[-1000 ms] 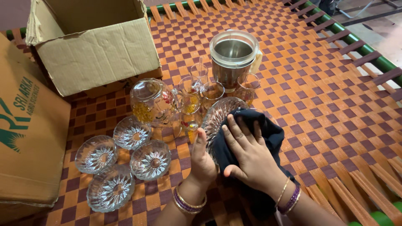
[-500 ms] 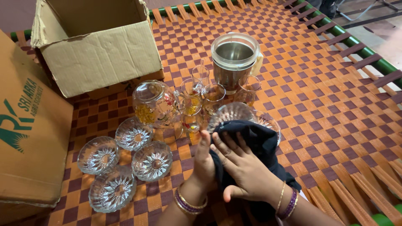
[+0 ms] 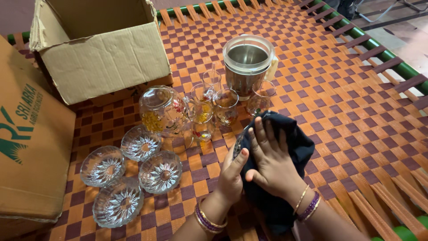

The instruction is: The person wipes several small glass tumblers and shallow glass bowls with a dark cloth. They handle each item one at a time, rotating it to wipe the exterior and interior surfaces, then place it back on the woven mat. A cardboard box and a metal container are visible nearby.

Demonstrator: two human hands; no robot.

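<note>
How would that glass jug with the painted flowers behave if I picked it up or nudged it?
The glass jug looks round-bellied and smooth, so it is probably slippery and heavy for its size. Being clear glass, it is likely fragile. It stands close among the small glasses on the springy woven bed, so a nudge could tip it or knock them.

Glasses (image 3: 214, 105) ahead; bare weave (image 3: 356, 107) rightward

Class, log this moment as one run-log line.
left hand: grips glass bowl edge | right hand: presses dark cloth on bowl | nearby: four small glass bowls, glass jug
</note>
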